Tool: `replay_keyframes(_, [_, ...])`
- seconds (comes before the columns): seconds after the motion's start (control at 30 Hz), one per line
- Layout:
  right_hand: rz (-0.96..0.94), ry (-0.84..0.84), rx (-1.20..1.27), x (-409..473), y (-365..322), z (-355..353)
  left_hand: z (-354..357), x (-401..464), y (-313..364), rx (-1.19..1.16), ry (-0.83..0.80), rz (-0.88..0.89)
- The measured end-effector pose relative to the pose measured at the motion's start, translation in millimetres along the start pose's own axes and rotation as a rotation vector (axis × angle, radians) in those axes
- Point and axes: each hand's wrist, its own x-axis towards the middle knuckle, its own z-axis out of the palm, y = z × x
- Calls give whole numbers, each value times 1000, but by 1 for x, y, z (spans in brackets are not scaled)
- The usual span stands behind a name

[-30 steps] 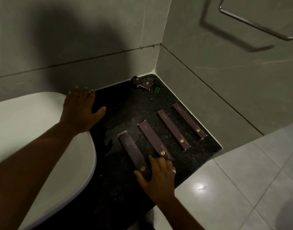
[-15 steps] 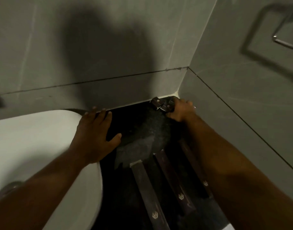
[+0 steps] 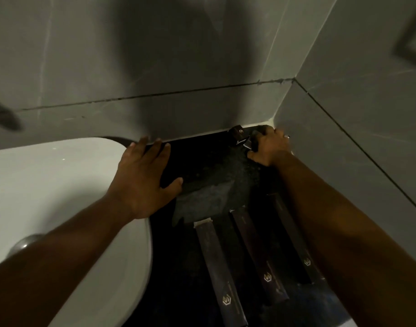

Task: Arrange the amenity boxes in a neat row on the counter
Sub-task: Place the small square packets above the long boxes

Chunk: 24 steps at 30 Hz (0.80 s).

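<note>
Long dark amenity boxes with gold logos lie side by side on the black speckled counter [image 3: 209,175]: a left long box [image 3: 217,265], a middle long box [image 3: 256,253] and a right long box [image 3: 293,239] partly under my right forearm. In the far corner lie small dark boxes; one small box [image 3: 238,135] sits beside my right hand [image 3: 268,147], whose fingers are closed around another small box [image 3: 249,143]. My left hand [image 3: 143,178] rests flat with fingers spread on the sink rim and counter edge, holding nothing.
A white basin [image 3: 61,197] with a metal drain [image 3: 25,241] fills the left. Grey tiled walls [image 3: 343,114] close the counter at the back and right, meeting in the corner. A towel rail's shadow shows at the top right.
My right hand left the near ends of the long boxes and reached to the far corner, closing on a small box. The camera moved closer and lower; my left hand stayed put.
</note>
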Motion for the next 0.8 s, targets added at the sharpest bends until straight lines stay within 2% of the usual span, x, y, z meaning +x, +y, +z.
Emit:
replay_keyframes(0.27, [32, -79, 155, -12, -6, -13, -1, 0, 0, 7, -11, -4])
replay_keyframes(0.4, [-203, 24, 204, -51, -33, -22, -1, -1, 1, 16, 1, -3])
replay_keyframes(0.53, [-548, -43, 209, -99, -91, -8, 0, -2, 0, -41, 20, 3])
replay_keyframes(0.67, [-580, -176, 146, -110, -123, 2, 1, -5, 0, -98, 42, 19])
replay_keyframes(0.8, [-582, -159, 226, -111, -126, 5, 2, -5, -1, -127, 44, 17])
